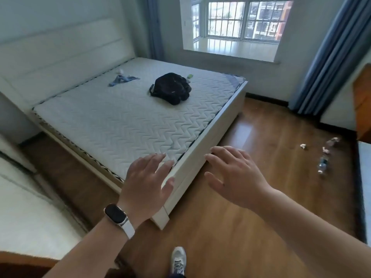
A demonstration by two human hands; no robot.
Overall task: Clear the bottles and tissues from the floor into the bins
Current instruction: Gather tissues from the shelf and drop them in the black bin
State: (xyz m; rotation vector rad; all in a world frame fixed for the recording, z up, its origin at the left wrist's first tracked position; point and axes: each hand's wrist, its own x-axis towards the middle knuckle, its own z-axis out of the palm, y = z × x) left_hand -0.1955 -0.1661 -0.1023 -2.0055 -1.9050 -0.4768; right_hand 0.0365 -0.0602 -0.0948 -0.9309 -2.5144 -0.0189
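Your left hand (145, 180) and right hand (233, 177) are hovering spread wide, holding nothing, over the bed's (186, 171) corner; 2 plastic bottles (322, 164) and crumpled tissues (303, 146) are lying on the floor well right of it.

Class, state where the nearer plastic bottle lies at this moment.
In the head view the nearer bottle lies on the wooden floor at far right, just below a crumpled tissue, beyond the open right hand.
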